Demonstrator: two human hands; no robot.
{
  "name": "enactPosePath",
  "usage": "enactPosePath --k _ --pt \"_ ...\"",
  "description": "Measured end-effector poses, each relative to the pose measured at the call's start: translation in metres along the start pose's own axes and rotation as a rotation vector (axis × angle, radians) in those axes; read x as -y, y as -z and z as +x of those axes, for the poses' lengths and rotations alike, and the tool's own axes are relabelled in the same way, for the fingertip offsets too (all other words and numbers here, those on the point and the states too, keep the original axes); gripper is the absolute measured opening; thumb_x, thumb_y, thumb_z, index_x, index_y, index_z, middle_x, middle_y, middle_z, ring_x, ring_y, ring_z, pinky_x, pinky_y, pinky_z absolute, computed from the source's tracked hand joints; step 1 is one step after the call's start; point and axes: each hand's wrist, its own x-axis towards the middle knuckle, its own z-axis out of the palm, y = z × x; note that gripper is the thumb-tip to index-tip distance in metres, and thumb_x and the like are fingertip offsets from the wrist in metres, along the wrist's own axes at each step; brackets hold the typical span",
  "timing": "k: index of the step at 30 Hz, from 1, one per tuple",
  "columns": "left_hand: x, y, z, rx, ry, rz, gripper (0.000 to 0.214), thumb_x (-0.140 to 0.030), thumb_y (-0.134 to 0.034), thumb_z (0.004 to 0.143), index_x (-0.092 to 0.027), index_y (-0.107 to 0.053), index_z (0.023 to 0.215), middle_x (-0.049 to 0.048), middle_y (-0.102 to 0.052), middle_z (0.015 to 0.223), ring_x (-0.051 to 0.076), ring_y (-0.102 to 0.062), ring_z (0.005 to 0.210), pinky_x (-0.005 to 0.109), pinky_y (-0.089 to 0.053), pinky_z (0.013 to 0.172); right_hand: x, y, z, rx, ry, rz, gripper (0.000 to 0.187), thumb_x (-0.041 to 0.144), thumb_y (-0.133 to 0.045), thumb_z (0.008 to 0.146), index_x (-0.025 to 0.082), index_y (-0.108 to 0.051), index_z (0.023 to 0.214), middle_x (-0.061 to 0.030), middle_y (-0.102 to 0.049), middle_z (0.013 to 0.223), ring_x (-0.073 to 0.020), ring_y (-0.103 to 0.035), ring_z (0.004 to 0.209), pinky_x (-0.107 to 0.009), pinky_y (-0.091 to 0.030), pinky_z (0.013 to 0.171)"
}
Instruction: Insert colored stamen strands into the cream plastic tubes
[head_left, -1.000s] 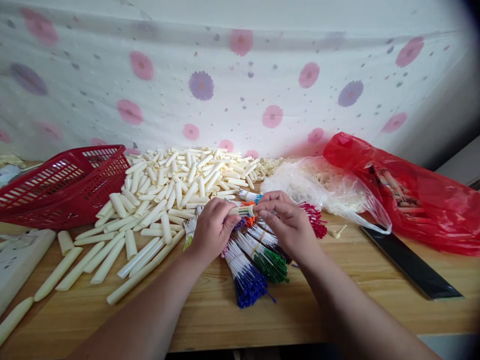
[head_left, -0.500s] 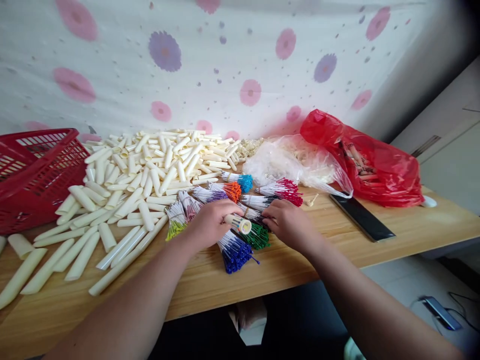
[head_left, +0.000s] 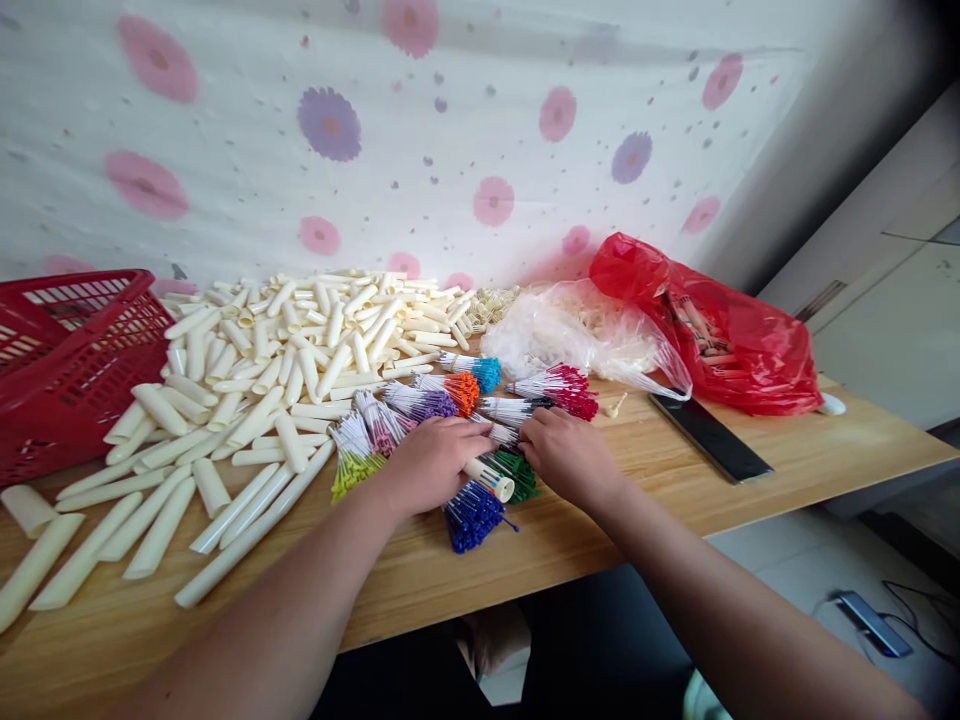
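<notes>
My left hand (head_left: 430, 463) is closed round a cream tube (head_left: 491, 479), whose open end points right and shows coloured tips inside. My right hand (head_left: 568, 455) rests fingers-down on the bundles of coloured-tipped white sticks (head_left: 480, 420), its fingertips curled and pinching among the green bundle (head_left: 517, 472). What it pinches is hidden. A blue bundle (head_left: 472, 512) lies just below the tube. Purple, orange, red and yellow-green bundles fan out behind the hands.
A large heap of cream tubes (head_left: 300, 350) covers the wooden table (head_left: 675, 470) to the left. A red basket (head_left: 67, 360) stands at far left. A clear bag (head_left: 585, 335), a red bag (head_left: 712, 335) and a black strip (head_left: 709, 436) lie right.
Both hands dropped from a raised position onto the stick bundles. The tube went down with the left hand and now lies lower. The view swung to the right.
</notes>
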Motion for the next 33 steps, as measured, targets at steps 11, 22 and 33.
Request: enactPosePath --k 11,22,33 --pt "0.002 -0.002 -0.001 -0.034 0.014 -0.04 0.048 -0.005 -0.055 0.072 -0.027 -0.065 0.114 0.0039 -0.061 0.13 0.023 -0.057 0.115 0.04 -0.043 0.096 -0.043 0.034 -0.014 0.059 -0.071 0.14 0.018 0.022 -0.045 0.087 0.018 -0.059 0.077 -0.0024 -0.064 0.072 -0.0142 -0.055 0.063 -0.027 -0.028 0.055" --pt "0.006 0.025 -0.007 -0.396 0.231 -0.564 0.009 -0.023 -0.063 0.079 -0.018 -0.071 0.078 0.0004 -0.07 0.072 0.014 -0.062 0.066 0.024 -0.046 0.062 -0.011 0.062 0.051 -0.015 0.444 0.546 0.015 0.014 -0.05 0.084 0.016 -0.063 0.078 -0.0019 -0.062 0.076 -0.0112 -0.051 0.068 -0.023 -0.037 0.064" --pt "0.008 0.024 -0.005 -0.486 0.491 -0.92 0.019 -0.031 -0.06 0.08 -0.015 -0.064 0.07 -0.0018 -0.059 0.06 0.01 -0.049 0.052 0.022 -0.039 0.051 0.011 0.011 0.07 -0.206 0.197 1.383 0.021 0.025 -0.058 0.082 0.015 -0.066 0.099 -0.007 -0.072 0.092 -0.0155 -0.066 0.085 -0.032 -0.053 0.079"
